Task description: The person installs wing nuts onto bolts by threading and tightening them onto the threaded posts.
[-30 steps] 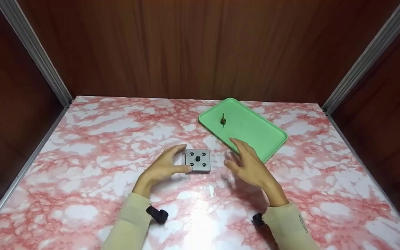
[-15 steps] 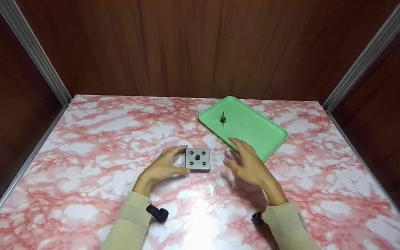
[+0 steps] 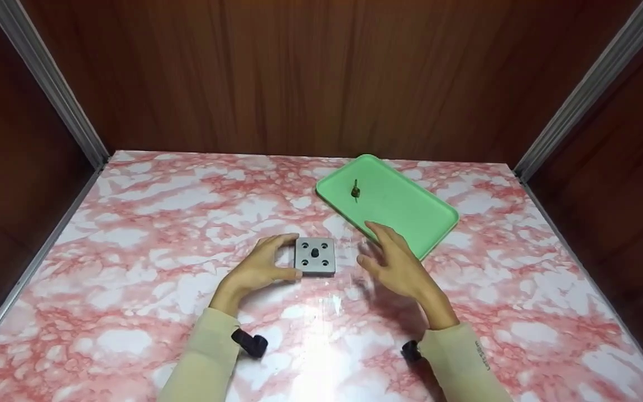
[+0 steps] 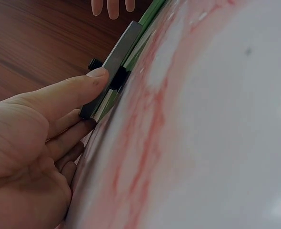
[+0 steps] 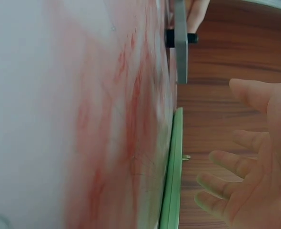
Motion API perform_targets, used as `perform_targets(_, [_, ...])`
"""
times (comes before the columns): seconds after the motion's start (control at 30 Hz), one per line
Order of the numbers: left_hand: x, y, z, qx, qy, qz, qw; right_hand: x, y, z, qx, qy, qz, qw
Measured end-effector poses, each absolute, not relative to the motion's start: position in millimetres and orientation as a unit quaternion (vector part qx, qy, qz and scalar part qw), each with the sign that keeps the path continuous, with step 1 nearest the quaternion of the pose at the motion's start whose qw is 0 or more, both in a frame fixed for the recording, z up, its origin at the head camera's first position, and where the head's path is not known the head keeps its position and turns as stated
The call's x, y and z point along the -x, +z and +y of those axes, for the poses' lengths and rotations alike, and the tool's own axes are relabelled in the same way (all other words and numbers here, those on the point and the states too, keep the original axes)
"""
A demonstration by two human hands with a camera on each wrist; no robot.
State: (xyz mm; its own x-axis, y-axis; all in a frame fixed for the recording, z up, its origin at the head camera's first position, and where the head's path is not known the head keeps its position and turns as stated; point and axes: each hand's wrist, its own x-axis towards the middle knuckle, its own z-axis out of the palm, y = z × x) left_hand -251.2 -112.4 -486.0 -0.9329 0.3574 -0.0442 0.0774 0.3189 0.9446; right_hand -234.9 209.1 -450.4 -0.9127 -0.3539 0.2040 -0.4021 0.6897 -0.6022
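Pinching square metal plate (image 3: 324, 254) by left corners, left hand (image 3: 255, 269); plate mid worktop (image 3: 187, 223), off green tray's (image 3: 405, 212) near-left edge. Right hand (image 3: 398, 269) spread wide, holding nothing. Uneven corner pressure could tip plate, apparently propped on black stud (image 5: 170, 38).

A passable gap lies right of the left hand (image 3: 260, 268) gripping a square grey metal plate (image 3: 324, 254), before the right hand (image 3: 399, 273). Farther ahead-right, a rectangular green plastic tray (image 3: 402, 204) obstructs low passage.
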Motion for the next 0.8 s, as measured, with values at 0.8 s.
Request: perform_targets(0.8, [250,-487,-112,-0.14,0.571,0.799,0.126,304,-428,217,-0.183,0.302,-0.935,0.011])
